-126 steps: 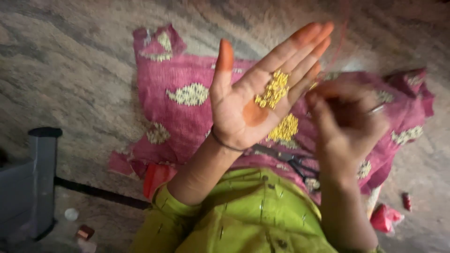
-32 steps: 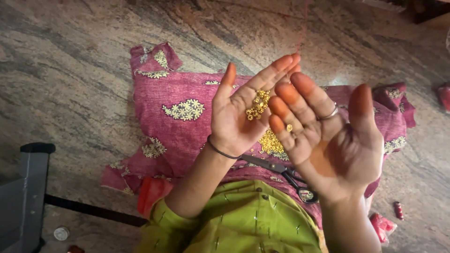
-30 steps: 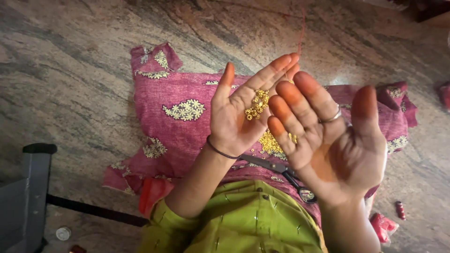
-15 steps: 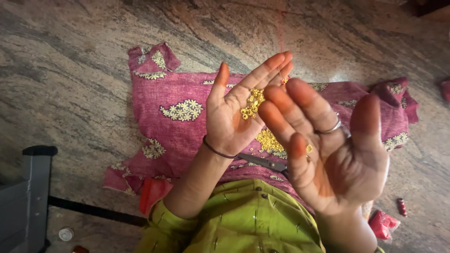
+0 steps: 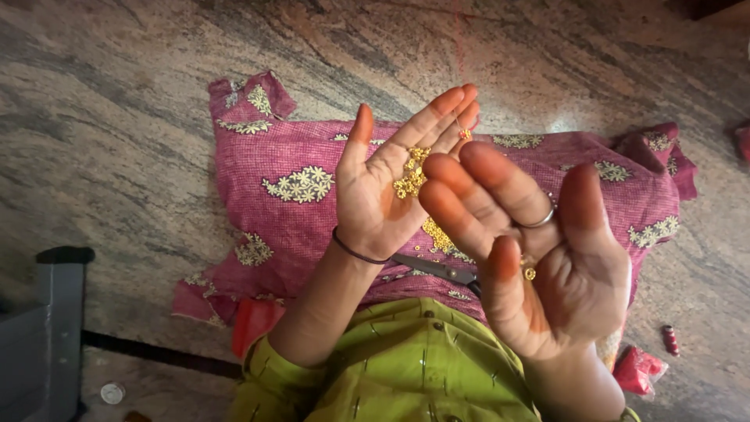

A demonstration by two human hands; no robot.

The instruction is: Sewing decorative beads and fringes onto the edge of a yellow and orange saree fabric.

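My left hand [image 5: 383, 195] is raised palm up with its fingers straight. A small heap of gold beads [image 5: 410, 173] lies on its palm and fingers, and a dark band circles its wrist. My right hand [image 5: 547, 266] is palm up beside it, closer to the camera, fingers spread, with a silver ring [image 5: 539, 222] on one finger. A single gold bead [image 5: 530, 273] rests in its palm. Below both hands a pink cloth [image 5: 289, 180] with gold flower embroidery is spread on the stone floor. On the cloth lie more gold beads [image 5: 436, 234].
Dark scissors [image 5: 433, 268] lie on the cloth under my hands. A red thread spool [image 5: 670, 338] and a red packet [image 5: 637, 367] sit at the lower right. A grey frame [image 5: 51, 328] stands at the left, with a small white cap [image 5: 112, 392] near it.
My right hand, earlier pinching at the left palm, has turned palm up and come nearer the camera. The single bead has slid from its fingers into the palm. The left hand has barely moved.
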